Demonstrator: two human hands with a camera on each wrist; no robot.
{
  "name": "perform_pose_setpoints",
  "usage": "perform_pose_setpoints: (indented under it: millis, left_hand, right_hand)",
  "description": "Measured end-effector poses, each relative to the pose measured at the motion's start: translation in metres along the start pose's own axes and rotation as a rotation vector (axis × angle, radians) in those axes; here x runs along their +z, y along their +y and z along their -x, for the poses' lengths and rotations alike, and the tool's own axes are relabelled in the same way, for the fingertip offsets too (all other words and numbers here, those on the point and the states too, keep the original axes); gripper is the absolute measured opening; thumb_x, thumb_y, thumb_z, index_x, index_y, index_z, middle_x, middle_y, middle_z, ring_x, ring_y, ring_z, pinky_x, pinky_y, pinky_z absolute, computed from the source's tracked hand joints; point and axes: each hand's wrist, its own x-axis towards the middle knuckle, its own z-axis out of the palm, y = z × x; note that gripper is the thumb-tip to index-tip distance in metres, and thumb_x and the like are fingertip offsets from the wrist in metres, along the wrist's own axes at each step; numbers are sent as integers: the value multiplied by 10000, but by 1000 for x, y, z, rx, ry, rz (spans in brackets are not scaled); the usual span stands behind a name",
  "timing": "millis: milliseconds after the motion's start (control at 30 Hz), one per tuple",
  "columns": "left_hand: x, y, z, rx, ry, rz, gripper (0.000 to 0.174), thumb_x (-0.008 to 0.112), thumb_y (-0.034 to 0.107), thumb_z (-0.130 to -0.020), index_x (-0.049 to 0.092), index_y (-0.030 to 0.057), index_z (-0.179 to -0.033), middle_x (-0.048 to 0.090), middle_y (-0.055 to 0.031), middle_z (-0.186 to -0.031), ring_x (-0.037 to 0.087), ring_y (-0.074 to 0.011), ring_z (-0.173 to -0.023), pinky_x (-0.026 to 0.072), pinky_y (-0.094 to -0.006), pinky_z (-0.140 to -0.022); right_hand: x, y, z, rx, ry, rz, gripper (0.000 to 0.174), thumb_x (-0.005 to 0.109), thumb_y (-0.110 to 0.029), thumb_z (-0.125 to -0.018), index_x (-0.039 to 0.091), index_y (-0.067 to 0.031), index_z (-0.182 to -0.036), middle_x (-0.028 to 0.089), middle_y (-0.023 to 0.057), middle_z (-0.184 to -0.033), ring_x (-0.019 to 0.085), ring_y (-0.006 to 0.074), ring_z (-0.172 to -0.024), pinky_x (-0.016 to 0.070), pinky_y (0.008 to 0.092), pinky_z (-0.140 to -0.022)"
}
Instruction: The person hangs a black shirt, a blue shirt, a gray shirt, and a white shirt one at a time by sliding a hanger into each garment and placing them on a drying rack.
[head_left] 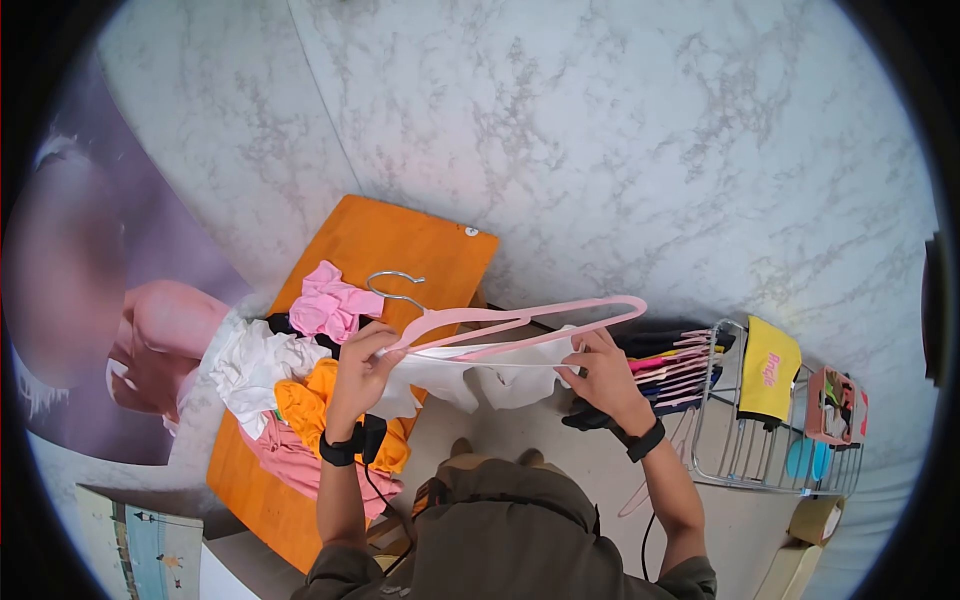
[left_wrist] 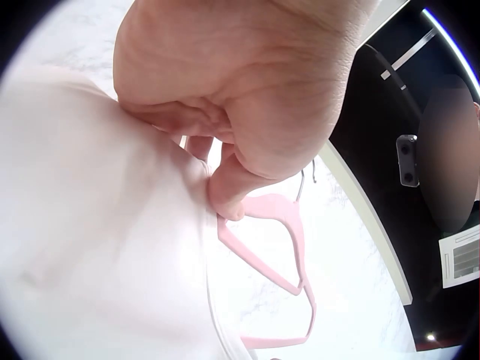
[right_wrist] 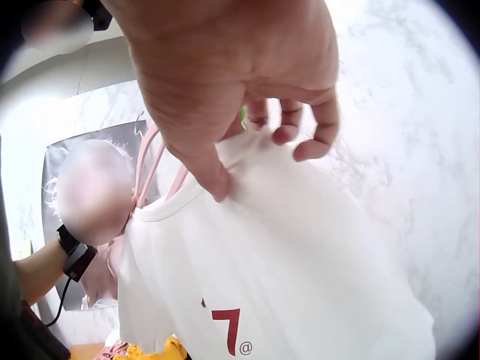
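Between both hands a white T-shirt hangs down, with a dark red "7" print showing in the right wrist view. A pink clothes hanger with a metal hook is partly inside its neckline. My left hand pinches the collar together with the near shoulder of the hanger; in the left wrist view the thumb lies over both. With thumb and fingers, my right hand pinches the shirt near the other side of the collar, its outer fingers apart from the cloth. The hanger's far end rises above the right hand in the head view.
An orange-brown table at left bears piled clothes: a pink garment, white cloth and an orange garment. On the right stands a metal rack with hung clothes, a yellow cloth and a pink basket.
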Motion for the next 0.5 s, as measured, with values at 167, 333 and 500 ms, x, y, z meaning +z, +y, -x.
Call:
perform_pose_setpoints:
  millis: [167, 333, 500]
  left_hand:
    - [0, -9, 5, 37, 53, 60, 107, 684, -5, -835, 645, -58, -920, 600, -77, -834, 503, -132, -687, 371, -241, -567]
    - [2, -13, 5, 23, 88, 66, 93, 675, -11, -842, 643, -57, -916, 589, -75, -813, 498, -138, -698, 373, -260, -603]
    - [5, -14, 6, 50, 102, 74, 92, 672, -14, -843, 646, -56, -919, 589, -73, -813, 500, -132, -694, 370, -251, -594]
  right_hand:
    - [-23, -6, -5, -169, -76, -87, 112, 783, -109, -693, 678, -69, -701, 564, 8, -833, 578, 194, -759, 495, 316, -569]
    - [-30, -21, -8, -234, -148, -207, 165, 786, -116, -701, 634, -64, -658, 556, 4, -804, 568, 192, -683, 481, 317, -537]
    - [-25, -16, -3, -276, -287, -154, 244, 752, -166, -764, 597, -42, -622, 563, 22, -763, 594, 218, -660, 472, 338, -538]
